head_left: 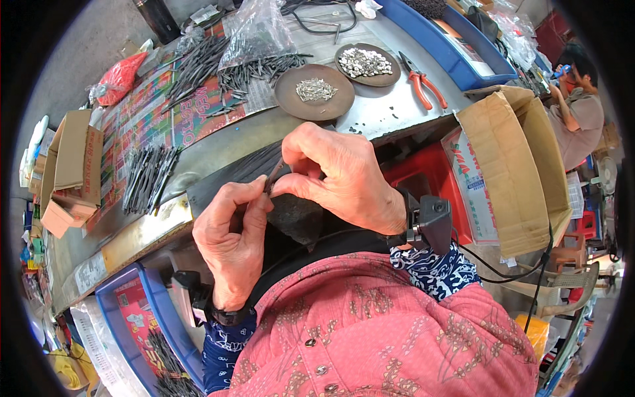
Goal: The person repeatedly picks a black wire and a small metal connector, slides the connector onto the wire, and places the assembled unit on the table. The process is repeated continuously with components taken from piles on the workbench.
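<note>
My left hand and my right hand meet over the front edge of the worktable. Between their thumbs and forefingers is a thin dark strip-like piece, mostly covered by the fingertips. Just beyond my right hand stands a brown round dish with small silvery metal pieces. Behind it, a second dark dish holds shiny rounded metal bits. Pliers with red handles lie to its right. A bundle of slim black strips rests on the table to the left of my hands.
More black strips are heaped farther back beside a clear plastic bag. Cardboard boxes stand at left and right. A blue tray sits at back right, and a blue bin at lower left. Another person sits at far right.
</note>
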`<move>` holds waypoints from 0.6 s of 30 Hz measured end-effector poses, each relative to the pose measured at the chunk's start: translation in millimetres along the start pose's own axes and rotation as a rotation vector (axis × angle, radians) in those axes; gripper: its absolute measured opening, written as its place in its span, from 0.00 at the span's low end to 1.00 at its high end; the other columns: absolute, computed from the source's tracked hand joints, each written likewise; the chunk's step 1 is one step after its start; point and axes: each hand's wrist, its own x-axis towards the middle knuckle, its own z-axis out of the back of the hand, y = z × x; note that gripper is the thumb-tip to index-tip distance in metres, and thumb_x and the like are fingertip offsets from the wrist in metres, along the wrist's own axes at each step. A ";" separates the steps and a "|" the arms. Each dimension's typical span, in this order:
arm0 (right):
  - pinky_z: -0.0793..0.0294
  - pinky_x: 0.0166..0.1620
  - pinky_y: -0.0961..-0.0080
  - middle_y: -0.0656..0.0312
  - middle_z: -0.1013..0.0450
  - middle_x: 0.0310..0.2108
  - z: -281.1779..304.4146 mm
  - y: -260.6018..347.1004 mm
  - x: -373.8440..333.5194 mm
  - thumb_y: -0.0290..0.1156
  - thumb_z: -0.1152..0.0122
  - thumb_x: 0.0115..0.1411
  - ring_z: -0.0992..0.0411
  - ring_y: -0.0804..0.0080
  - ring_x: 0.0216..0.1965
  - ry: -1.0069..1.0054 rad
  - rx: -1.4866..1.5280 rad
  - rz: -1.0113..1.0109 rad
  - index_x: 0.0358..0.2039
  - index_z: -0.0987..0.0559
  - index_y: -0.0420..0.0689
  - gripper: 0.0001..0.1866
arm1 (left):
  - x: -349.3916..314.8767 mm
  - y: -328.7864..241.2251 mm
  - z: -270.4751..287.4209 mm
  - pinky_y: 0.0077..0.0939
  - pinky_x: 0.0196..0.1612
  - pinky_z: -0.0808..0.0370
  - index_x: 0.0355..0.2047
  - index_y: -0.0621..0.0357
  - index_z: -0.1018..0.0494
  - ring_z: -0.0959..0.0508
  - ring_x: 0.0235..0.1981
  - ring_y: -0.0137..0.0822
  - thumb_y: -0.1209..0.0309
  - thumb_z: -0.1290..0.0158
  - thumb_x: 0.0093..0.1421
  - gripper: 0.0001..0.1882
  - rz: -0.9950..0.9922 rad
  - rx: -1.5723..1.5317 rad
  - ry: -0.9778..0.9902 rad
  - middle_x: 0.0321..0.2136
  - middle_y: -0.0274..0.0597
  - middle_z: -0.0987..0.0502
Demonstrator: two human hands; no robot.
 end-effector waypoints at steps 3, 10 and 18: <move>0.31 0.26 0.73 0.60 0.30 0.25 -7.6 0.5 -2.6 0.22 0.30 0.48 0.30 0.67 0.23 -0.011 0.090 -0.062 0.30 0.28 0.40 0.13 | -4.8 1.7 -5.4 0.11 0.28 0.32 0.38 0.63 0.23 0.28 0.25 0.18 0.82 0.46 0.60 0.06 0.171 -0.218 -0.073 0.25 0.31 0.24; 0.29 0.29 0.68 0.60 0.31 0.26 -35.4 -0.8 -11.1 0.21 0.38 0.50 0.29 0.59 0.26 -0.186 0.014 0.081 0.31 0.28 0.43 0.09 | -7.3 7.4 -8.2 0.11 0.23 0.38 0.40 0.62 0.26 0.32 0.21 0.18 0.79 0.47 0.62 0.06 0.220 -0.477 -0.098 0.26 0.32 0.24; 0.30 0.29 0.69 0.60 0.33 0.24 -44.5 -5.4 -11.4 0.24 0.36 0.50 0.30 0.62 0.25 -0.233 -0.184 0.240 0.33 0.28 0.40 0.11 | -9.6 7.6 -9.6 0.12 0.21 0.40 0.39 0.63 0.25 0.34 0.20 0.17 0.80 0.47 0.63 0.05 0.212 -0.552 -0.118 0.25 0.30 0.26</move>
